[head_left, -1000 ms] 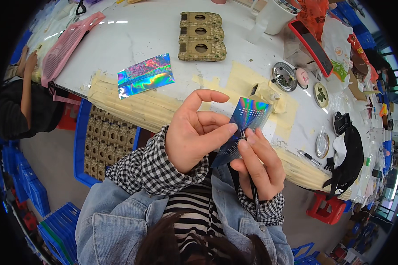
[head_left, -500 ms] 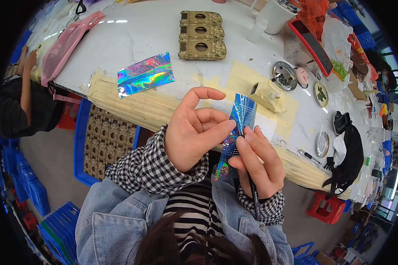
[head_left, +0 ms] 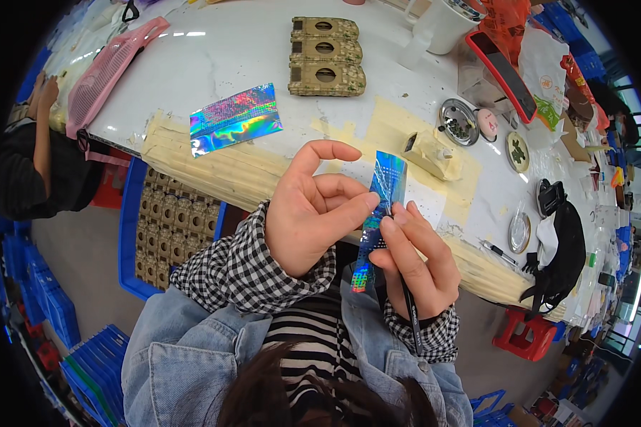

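Observation:
A narrow strip of shiny blue holographic sticker sheet (head_left: 390, 174) is held up in front of my chest. My left hand (head_left: 317, 206) pinches its left edge near the middle with the thumb, the index finger arched away above. From the other side my right hand (head_left: 420, 267) has its fingertips against the strip. Along that palm lies a slim black tool, seemingly tweezers (head_left: 411, 313), its tip by the strip. A second holographic sheet (head_left: 235, 119) lies flat on the table to the left. Three camouflage-patterned shells (head_left: 325, 57) stand in a column farther back.
A small tape-covered block (head_left: 434, 155) sits just beyond my hands. Right of it are a round metal dish (head_left: 458, 121) with dark bits, a red-cased phone (head_left: 502, 75), a pen (head_left: 498, 252) and a black bag (head_left: 564, 249). A blue crate (head_left: 127, 249) of shells stands below the table edge.
The strip has turned slightly in my fingers, showing narrower, and its top has shifted a little left. Both hands stay almost in place.

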A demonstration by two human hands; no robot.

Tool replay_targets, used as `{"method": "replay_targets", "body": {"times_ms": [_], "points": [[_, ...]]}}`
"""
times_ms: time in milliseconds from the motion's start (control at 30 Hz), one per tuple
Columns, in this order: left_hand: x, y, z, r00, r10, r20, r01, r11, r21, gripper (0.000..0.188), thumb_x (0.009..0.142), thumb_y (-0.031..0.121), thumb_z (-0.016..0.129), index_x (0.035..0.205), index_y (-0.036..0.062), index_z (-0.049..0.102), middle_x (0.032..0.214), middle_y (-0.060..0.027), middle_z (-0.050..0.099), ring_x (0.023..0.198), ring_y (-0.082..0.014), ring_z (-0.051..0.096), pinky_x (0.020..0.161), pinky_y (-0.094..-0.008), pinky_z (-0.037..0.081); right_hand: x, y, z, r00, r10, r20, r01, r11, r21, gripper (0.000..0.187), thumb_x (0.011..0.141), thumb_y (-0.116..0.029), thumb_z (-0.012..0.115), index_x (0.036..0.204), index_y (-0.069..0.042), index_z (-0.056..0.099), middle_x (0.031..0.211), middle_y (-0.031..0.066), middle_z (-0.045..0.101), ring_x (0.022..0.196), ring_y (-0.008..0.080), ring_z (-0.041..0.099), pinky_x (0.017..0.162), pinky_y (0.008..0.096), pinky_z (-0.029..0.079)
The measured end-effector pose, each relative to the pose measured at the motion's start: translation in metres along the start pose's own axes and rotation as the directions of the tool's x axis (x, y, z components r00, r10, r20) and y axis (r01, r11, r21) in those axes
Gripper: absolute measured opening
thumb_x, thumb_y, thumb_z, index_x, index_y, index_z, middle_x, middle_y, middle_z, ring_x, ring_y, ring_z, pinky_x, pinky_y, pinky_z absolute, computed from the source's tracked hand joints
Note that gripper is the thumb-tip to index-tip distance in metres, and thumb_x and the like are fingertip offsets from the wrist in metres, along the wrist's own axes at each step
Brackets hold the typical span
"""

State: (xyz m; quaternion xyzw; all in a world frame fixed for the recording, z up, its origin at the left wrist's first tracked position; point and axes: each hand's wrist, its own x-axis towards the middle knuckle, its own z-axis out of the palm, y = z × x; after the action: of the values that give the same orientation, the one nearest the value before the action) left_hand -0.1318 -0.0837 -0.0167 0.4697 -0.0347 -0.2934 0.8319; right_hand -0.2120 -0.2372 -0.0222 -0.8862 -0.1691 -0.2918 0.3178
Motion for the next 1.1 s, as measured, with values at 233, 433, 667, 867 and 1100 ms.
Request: {"method": "replay_targets", "body": {"times_ms": [233,433,667,867,1100], "points": [[0.001,0.001,-0.002,1.0,-0.022,0.011,0.022,1.0,0.006,0.045,0.084,-0.003,0.061,0.12,0.0005,0.035,0.084,-0.0081,0.065,0.081,-0.0097,0.062,0.073,-0.0216,0.049,0.001,-0.001,-0.005,0.996,0.084,-0.035,-0.079,0.989,0.128,0.038,0.076,-0.017,0.073,0.108,0.0,0.065,0.101,0.0146,0.061,0.1,0.0292,0.063,0.089,0.0449,0.052],[0.007,0.008,-0.009,0.983,-0.086,0.161,0.076,0.995,0.064,0.048,0.084,0.002,0.063,0.123,0.0017,0.036,0.08,-0.0038,0.063,0.07,-0.0042,0.056,0.059,-0.0176,0.043,0.008,0.015,-0.014,0.942,0.233,-0.241,-0.168,0.951,0.261,0.016,0.089,-0.013,0.062,0.093,0.001,0.054,0.097,0.0179,0.062,0.099,0.0296,0.063,0.09,0.0372,0.047],[0.017,0.026,-0.009,0.914,-0.202,0.353,0.134,0.969,0.207,0.046,0.09,0.01,0.057,0.129,0.0018,0.033,0.081,-0.0052,0.064,0.071,-0.0063,0.059,0.063,-0.0166,0.044,0.021,0.015,-0.035,0.813,0.536,0.227,-0.532,0.525,0.665,0.025,0.081,0.006,0.063,0.084,-0.006,0.041,0.082,0.0042,0.058,0.074,0.0086,0.052,0.07,0.0219,0.043],[0.011,0.01,-0.015,0.867,0.001,0.499,0.245,0.87,-0.427,0.061,0.096,0.043,0.044,0.138,0.002,0.029,0.123,-0.016,0.056,0.117,-0.0247,0.052,0.099,-0.0385,0.041,0.029,0.019,-0.022,0.725,0.675,-0.139,-0.19,0.39,0.901,0.025,0.088,0.005,0.056,0.088,-0.01,0.036,0.093,0.007,0.058,0.084,0.0096,0.052,0.078,0.0234,0.041],[-0.007,0.0,-0.01,0.96,0.081,0.269,-0.1,0.993,0.059,0.038,0.087,0.003,0.062,0.123,-0.0019,0.051,0.117,-0.0096,0.059,0.111,-0.0166,0.054,0.097,-0.0322,0.042,0.029,0.006,0.003,0.735,0.667,-0.12,-0.221,0.403,0.888,0.022,0.089,0.004,0.051,0.092,-0.011,0.035,0.093,0.005,0.052,0.083,0.0104,0.048,0.082,0.0239,0.037]]}}
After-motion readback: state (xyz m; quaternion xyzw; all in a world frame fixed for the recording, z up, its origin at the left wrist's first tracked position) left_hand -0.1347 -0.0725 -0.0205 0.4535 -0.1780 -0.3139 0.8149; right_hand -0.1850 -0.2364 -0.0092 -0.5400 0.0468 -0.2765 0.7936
